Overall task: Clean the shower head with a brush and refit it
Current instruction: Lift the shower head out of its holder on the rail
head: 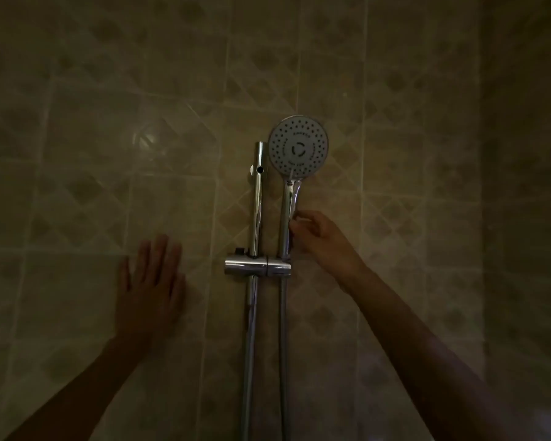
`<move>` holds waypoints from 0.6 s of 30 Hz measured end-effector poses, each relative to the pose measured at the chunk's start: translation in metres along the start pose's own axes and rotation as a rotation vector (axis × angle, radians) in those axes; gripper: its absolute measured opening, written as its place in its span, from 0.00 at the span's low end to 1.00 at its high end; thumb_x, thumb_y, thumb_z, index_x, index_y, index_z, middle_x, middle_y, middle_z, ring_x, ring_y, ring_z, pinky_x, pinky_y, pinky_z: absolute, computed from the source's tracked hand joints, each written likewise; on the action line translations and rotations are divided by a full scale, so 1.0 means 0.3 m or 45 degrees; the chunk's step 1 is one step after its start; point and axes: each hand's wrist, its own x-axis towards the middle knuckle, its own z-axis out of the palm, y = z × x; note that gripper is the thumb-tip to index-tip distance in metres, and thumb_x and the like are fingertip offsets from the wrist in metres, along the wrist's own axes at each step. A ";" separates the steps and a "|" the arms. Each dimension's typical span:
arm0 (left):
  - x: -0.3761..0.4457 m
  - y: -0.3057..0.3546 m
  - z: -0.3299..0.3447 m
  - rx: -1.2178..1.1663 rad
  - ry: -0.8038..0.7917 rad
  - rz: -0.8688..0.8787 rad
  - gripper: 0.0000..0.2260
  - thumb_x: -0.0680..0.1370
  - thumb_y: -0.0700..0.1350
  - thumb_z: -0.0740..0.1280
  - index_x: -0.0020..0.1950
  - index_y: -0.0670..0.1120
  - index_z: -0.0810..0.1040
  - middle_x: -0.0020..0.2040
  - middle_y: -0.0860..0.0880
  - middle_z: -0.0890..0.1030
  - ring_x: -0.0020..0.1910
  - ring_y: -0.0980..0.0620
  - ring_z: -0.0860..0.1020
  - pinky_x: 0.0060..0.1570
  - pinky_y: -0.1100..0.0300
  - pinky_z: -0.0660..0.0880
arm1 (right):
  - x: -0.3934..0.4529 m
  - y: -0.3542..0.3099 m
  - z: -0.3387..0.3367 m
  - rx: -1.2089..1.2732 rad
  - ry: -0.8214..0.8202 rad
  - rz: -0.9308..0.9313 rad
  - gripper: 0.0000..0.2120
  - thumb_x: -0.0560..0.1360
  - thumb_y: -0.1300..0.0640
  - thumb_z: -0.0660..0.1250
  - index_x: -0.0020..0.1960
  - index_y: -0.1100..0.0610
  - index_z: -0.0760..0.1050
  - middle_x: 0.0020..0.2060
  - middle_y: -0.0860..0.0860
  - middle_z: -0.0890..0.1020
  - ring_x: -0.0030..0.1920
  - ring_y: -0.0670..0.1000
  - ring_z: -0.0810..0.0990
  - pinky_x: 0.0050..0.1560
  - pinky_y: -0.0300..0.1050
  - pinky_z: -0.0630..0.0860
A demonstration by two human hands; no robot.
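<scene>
A round shower head (298,147) with a pale grey nozzle face stands upright in the chrome holder (257,265) on the vertical slide rail (257,198). Its chrome handle (286,211) runs down into the holder, and the hose (282,351) hangs below it. My right hand (318,240) is at the right side of the handle, fingers curled against it just above the holder. My left hand (150,281) lies flat on the wall tiles to the left of the rail, fingers straight and spread. No brush is in view.
Beige tiled wall (109,138) with a diamond pattern fills the view in dim light. A wall corner (487,218) runs down the right side. The rail continues down to the bottom edge.
</scene>
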 end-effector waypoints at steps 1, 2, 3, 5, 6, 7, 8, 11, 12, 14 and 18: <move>0.000 0.002 -0.003 -0.018 0.025 -0.015 0.26 0.80 0.54 0.49 0.78 0.49 0.57 0.79 0.47 0.54 0.78 0.44 0.52 0.73 0.39 0.51 | 0.003 0.006 0.017 0.065 -0.005 -0.006 0.14 0.78 0.56 0.63 0.62 0.59 0.73 0.53 0.54 0.82 0.49 0.47 0.81 0.54 0.42 0.76; 0.006 0.001 -0.003 -0.013 0.069 -0.030 0.26 0.80 0.53 0.49 0.77 0.49 0.57 0.79 0.47 0.55 0.78 0.45 0.53 0.73 0.40 0.51 | 0.010 0.013 0.028 0.091 -0.009 -0.013 0.13 0.79 0.56 0.62 0.62 0.59 0.72 0.52 0.54 0.82 0.48 0.47 0.82 0.52 0.42 0.77; 0.007 0.002 0.007 0.008 0.118 -0.028 0.26 0.80 0.53 0.49 0.77 0.49 0.57 0.79 0.47 0.56 0.78 0.45 0.54 0.73 0.40 0.52 | 0.014 0.031 0.041 0.117 -0.008 -0.025 0.13 0.79 0.57 0.61 0.61 0.60 0.72 0.50 0.53 0.82 0.46 0.46 0.82 0.50 0.41 0.78; -0.004 0.004 0.032 0.031 0.172 -0.023 0.25 0.80 0.53 0.49 0.77 0.49 0.57 0.79 0.47 0.56 0.78 0.45 0.54 0.73 0.40 0.52 | 0.022 0.067 0.072 0.156 0.021 -0.039 0.12 0.80 0.57 0.59 0.60 0.63 0.72 0.42 0.51 0.82 0.40 0.43 0.81 0.45 0.40 0.78; 0.000 0.001 0.035 0.035 0.177 -0.015 0.25 0.80 0.53 0.49 0.77 0.49 0.57 0.79 0.47 0.56 0.78 0.45 0.54 0.73 0.40 0.53 | 0.025 0.075 0.082 0.176 0.044 -0.039 0.13 0.80 0.57 0.58 0.60 0.63 0.72 0.40 0.51 0.82 0.39 0.43 0.81 0.44 0.41 0.78; -0.001 -0.004 0.035 0.050 0.176 -0.013 0.25 0.80 0.53 0.50 0.77 0.49 0.58 0.79 0.47 0.56 0.78 0.45 0.54 0.73 0.40 0.53 | 0.030 0.084 0.092 0.206 0.063 -0.038 0.13 0.81 0.56 0.58 0.59 0.62 0.73 0.41 0.52 0.83 0.40 0.47 0.82 0.46 0.45 0.79; -0.001 -0.011 0.039 0.061 0.177 -0.006 0.25 0.80 0.53 0.51 0.77 0.49 0.58 0.79 0.47 0.56 0.78 0.45 0.55 0.73 0.39 0.53 | 0.036 0.092 0.101 0.216 0.089 -0.046 0.12 0.81 0.55 0.59 0.58 0.62 0.73 0.43 0.55 0.84 0.43 0.52 0.83 0.48 0.50 0.79; -0.003 -0.014 0.042 0.074 0.166 -0.001 0.25 0.80 0.52 0.52 0.77 0.49 0.58 0.79 0.47 0.56 0.78 0.45 0.54 0.73 0.39 0.53 | 0.042 0.107 0.123 0.241 0.154 -0.090 0.12 0.81 0.57 0.58 0.54 0.66 0.72 0.41 0.59 0.82 0.41 0.57 0.80 0.46 0.54 0.77; -0.003 -0.013 0.044 0.067 0.175 0.000 0.25 0.80 0.52 0.52 0.77 0.49 0.58 0.79 0.47 0.56 0.78 0.45 0.54 0.73 0.40 0.53 | 0.043 0.108 0.128 0.264 0.161 -0.105 0.11 0.81 0.57 0.58 0.53 0.66 0.72 0.39 0.58 0.81 0.39 0.56 0.79 0.43 0.51 0.77; -0.005 -0.013 0.043 0.061 0.174 -0.010 0.25 0.80 0.52 0.53 0.77 0.49 0.59 0.79 0.48 0.56 0.78 0.46 0.54 0.73 0.40 0.53 | 0.044 0.104 0.134 0.297 0.152 -0.135 0.11 0.81 0.58 0.57 0.53 0.65 0.72 0.37 0.56 0.80 0.35 0.54 0.79 0.38 0.46 0.77; -0.004 -0.017 0.045 0.075 0.176 -0.013 0.25 0.80 0.52 0.53 0.77 0.50 0.58 0.79 0.48 0.55 0.78 0.46 0.53 0.73 0.40 0.52 | 0.058 0.104 0.135 0.285 0.118 -0.129 0.13 0.81 0.58 0.56 0.54 0.67 0.72 0.36 0.54 0.80 0.33 0.48 0.78 0.34 0.41 0.76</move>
